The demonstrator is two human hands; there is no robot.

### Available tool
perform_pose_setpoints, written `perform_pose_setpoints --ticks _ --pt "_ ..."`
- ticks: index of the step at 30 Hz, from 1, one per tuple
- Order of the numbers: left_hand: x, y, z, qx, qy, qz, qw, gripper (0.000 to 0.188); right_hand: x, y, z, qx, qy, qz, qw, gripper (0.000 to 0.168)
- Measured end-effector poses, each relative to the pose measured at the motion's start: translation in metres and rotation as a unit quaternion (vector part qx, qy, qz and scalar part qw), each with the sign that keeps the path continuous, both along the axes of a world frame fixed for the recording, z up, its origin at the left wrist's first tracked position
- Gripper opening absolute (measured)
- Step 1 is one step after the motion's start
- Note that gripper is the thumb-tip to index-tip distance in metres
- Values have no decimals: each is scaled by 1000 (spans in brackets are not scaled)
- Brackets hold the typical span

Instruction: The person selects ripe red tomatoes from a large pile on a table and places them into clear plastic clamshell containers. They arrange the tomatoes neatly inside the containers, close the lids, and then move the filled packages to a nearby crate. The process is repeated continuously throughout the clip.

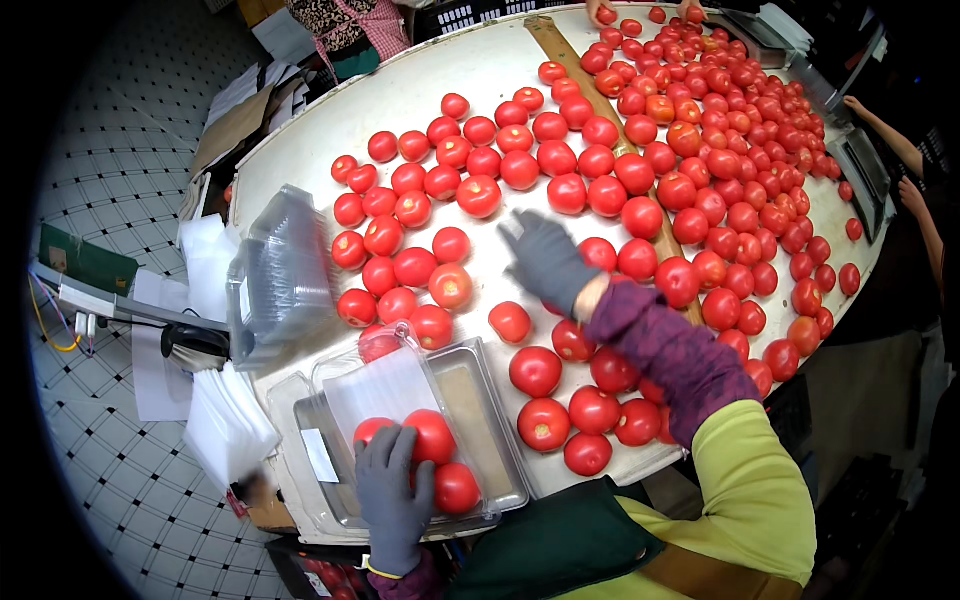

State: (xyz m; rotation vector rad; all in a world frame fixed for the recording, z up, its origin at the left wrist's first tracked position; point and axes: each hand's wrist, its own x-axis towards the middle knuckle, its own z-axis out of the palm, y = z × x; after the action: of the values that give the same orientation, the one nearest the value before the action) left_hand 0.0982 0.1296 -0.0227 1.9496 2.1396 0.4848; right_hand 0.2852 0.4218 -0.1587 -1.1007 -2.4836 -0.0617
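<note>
My left hand (396, 480), in a grey glove, rests on tomatoes (431, 437) inside a clear plastic clamshell box (486, 450) with a white liner (382, 390). The box lies on a metal scale tray (480, 382) at the near left of the table. My right hand (546, 255), also gloved in grey, is over the pale tabletop with its fingers apart and holds nothing visible. A loose tomato (510, 322) lies between it and the box, and another tomato (479, 196) is just beyond its fingers. Whether my left fingers grip a tomato cannot be told.
Nested clear boxes (281, 277) stand at the left edge, above white liner sheets (229, 431). A wooden strip (592, 90) crosses the table; many tomatoes (742, 217) lie beyond it. People's hands (911, 196) and a person in a checked apron (375, 30) are around the far sides.
</note>
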Motion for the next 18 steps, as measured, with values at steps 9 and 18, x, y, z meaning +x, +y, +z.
perform_pose_setpoints --ticks 9,18 --pt "30 29 2 61 -114 -34 991 48 36 93 -22 -92 -151 -206 962 55" --pt "68 60 10 -85 -581 95 804 58 37 35 36 -471 272 12 839 65"
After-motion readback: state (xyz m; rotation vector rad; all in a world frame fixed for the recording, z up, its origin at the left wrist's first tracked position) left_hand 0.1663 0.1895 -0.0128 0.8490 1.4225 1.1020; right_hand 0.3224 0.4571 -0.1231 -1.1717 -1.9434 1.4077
